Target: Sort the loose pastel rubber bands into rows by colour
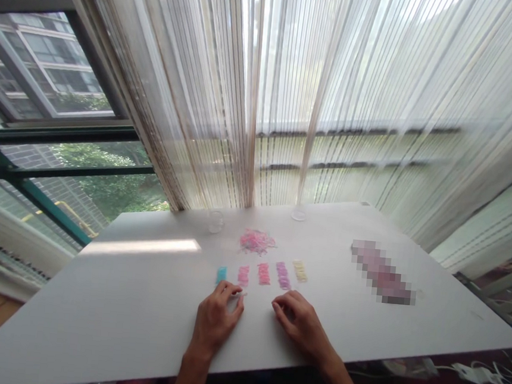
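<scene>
My left hand (219, 314) rests on the white table (147, 308), thumb and forefinger closed round a small thin whitish piece (238, 295) that is too small to name. My right hand (296, 318) lies to the right with fingers curled and closed; whether anything is in them is hidden. Just beyond the hands is a row of small sorted groups: blue pieces (221, 274), light pink pieces (243, 275), coral pieces (264, 274), purple pieces (283, 275) and pale yellow pieces (300, 271). Behind the row is a loose heap of mixed, mostly pink pieces (256, 241).
A clear round container (216, 221) stands at the back left of the heap, and a clear shallow disc (299, 215) lies near the far edge. A blurred-out oblong object (383, 272) is on the right. Sheer curtains (335, 103) hang behind the table.
</scene>
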The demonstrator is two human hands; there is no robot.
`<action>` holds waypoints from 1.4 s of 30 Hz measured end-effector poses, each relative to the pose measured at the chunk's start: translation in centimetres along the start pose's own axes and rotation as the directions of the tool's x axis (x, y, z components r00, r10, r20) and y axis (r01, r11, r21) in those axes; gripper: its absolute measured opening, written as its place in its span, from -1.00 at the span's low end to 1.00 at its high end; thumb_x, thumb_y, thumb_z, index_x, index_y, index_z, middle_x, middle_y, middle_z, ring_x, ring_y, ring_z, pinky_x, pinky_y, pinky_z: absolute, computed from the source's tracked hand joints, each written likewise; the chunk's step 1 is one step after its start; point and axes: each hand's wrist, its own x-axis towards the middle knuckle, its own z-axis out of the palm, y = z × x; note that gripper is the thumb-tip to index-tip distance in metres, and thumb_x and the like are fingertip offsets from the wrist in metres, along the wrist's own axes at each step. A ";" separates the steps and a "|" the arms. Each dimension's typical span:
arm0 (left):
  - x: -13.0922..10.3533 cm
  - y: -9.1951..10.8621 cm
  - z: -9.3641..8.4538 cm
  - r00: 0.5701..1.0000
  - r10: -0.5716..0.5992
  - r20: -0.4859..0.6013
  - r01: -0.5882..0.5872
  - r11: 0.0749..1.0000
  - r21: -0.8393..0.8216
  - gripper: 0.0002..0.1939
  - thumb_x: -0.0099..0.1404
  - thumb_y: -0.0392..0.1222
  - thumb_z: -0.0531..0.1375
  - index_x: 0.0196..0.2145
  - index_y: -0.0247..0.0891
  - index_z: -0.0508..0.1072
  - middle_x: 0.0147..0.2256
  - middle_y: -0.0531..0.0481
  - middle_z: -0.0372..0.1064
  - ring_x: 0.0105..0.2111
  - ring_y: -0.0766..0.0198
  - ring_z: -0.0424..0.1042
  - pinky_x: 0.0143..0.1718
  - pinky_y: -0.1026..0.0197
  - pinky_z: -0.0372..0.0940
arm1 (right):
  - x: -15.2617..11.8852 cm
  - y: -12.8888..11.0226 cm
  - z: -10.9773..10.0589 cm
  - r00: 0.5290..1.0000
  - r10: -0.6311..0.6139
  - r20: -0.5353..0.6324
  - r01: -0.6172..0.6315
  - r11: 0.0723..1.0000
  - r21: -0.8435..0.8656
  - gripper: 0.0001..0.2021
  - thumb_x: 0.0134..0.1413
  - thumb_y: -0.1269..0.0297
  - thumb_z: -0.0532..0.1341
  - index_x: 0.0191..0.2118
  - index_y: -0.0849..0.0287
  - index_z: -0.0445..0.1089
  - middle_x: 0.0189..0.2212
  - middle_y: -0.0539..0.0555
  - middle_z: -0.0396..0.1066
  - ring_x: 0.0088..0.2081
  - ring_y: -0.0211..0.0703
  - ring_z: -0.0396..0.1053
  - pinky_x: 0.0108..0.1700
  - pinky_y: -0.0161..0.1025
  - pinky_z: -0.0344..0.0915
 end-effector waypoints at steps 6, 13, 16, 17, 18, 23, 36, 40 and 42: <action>0.1 -0.5 0.1 0.998 0.018 0.057 -0.017 1.000 -0.021 -0.82 0.43 -0.20 0.11 -0.26 -0.16 0.52 -0.26 0.01 0.50 -0.27 0.20 0.54 -0.19 0.20 0.39 | 0.1 0.1 0.1 1.000 -0.005 0.005 0.005 1.000 -0.009 -0.83 0.34 0.29 0.13 -0.27 0.12 0.44 -0.34 0.06 0.42 -0.29 -0.11 0.41 -0.20 -0.17 0.38; -0.5 1.3 -0.2 0.980 0.192 0.048 -0.185 0.976 -0.115 -0.79 0.48 -0.18 0.05 -0.24 -0.17 0.47 -0.27 -0.01 0.48 -0.31 0.25 0.51 -0.27 0.26 0.37 | -0.1 -0.2 -0.2 0.998 -0.054 -0.012 0.054 0.998 -0.010 -0.89 0.31 0.27 0.18 -0.18 0.11 0.46 -0.29 0.09 0.45 -0.22 -0.08 0.44 -0.14 -0.16 0.41; -0.7 2.9 0.3 0.966 0.254 0.043 -0.245 0.957 -0.156 -0.77 0.50 -0.17 0.03 -0.22 -0.17 0.47 -0.27 -0.04 0.47 -0.32 0.27 0.49 -0.28 0.26 0.36 | -0.2 -0.3 -0.3 0.994 -0.107 -0.003 0.107 0.994 0.016 -0.89 0.29 0.26 0.21 -0.13 0.10 0.47 -0.28 0.09 0.46 -0.22 -0.09 0.44 -0.14 -0.18 0.42; -0.8 3.3 0.5 0.963 0.264 0.048 -0.253 0.952 -0.171 -0.77 0.50 -0.18 0.03 -0.22 -0.18 0.47 -0.27 -0.04 0.47 -0.33 0.27 0.48 -0.28 0.27 0.36 | -0.2 -0.3 -0.2 0.993 -0.114 -0.002 0.114 0.993 0.018 -0.89 0.31 0.26 0.20 -0.15 0.10 0.47 -0.30 0.08 0.46 -0.24 -0.10 0.44 -0.17 -0.19 0.42; -0.9 3.6 0.8 0.962 0.269 0.051 -0.255 0.948 -0.189 -0.77 0.50 -0.18 0.03 -0.22 -0.18 0.47 -0.28 -0.04 0.47 -0.34 0.28 0.48 -0.29 0.27 0.35 | -0.2 -0.2 -0.1 0.993 -0.116 -0.002 0.116 0.993 0.015 -0.88 0.32 0.27 0.19 -0.17 0.10 0.48 -0.33 0.07 0.45 -0.27 -0.11 0.44 -0.19 -0.20 0.41; -1.1 3.3 1.5 0.977 0.208 0.042 -0.190 0.946 -0.262 -0.77 0.50 -0.14 0.04 -0.23 -0.17 0.47 -0.27 -0.03 0.47 -0.42 0.31 0.43 -0.32 0.28 0.36 | -0.2 -0.1 0.1 0.995 -0.098 -0.028 0.098 0.995 -0.014 -0.83 0.34 0.26 0.16 -0.26 0.10 0.48 -0.38 0.06 0.47 -0.32 -0.12 0.45 -0.25 -0.21 0.41; -1.1 3.5 1.4 0.986 0.131 0.101 -0.112 0.978 -0.176 -0.81 0.44 -0.23 0.07 -0.28 -0.14 0.47 -0.30 0.01 0.50 -0.30 0.24 0.52 -0.26 0.26 0.36 | 2.8 2.9 -2.9 0.992 -0.004 -0.128 -0.012 0.993 -0.120 -0.74 0.33 0.10 0.16 -0.28 0.07 0.53 -0.35 0.09 0.47 -0.32 -0.07 0.44 -0.21 -0.14 0.44; -1.2 3.4 1.5 0.986 0.131 0.104 -0.112 0.978 -0.174 -0.81 0.43 -0.23 0.08 -0.29 -0.14 0.47 -0.30 0.01 0.49 -0.31 0.25 0.51 -0.26 0.26 0.36 | 2.6 3.4 -2.3 0.986 0.035 -0.165 -0.054 0.993 -0.109 -0.70 0.32 0.02 0.16 -0.23 0.08 0.55 -0.33 0.11 0.46 -0.37 -0.09 0.42 -0.24 -0.13 0.45; -1.2 3.3 1.5 0.986 0.134 0.100 -0.116 0.979 -0.170 -0.81 0.43 -0.23 0.08 -0.30 -0.14 0.47 -0.30 0.02 0.49 -0.31 0.25 0.52 -0.26 0.27 0.36 | 2.4 3.5 -2.3 0.980 0.051 -0.191 -0.072 0.992 -0.105 -0.70 0.31 0.02 0.16 -0.19 0.09 0.55 -0.33 0.11 0.46 -0.39 -0.10 0.42 -0.26 -0.13 0.45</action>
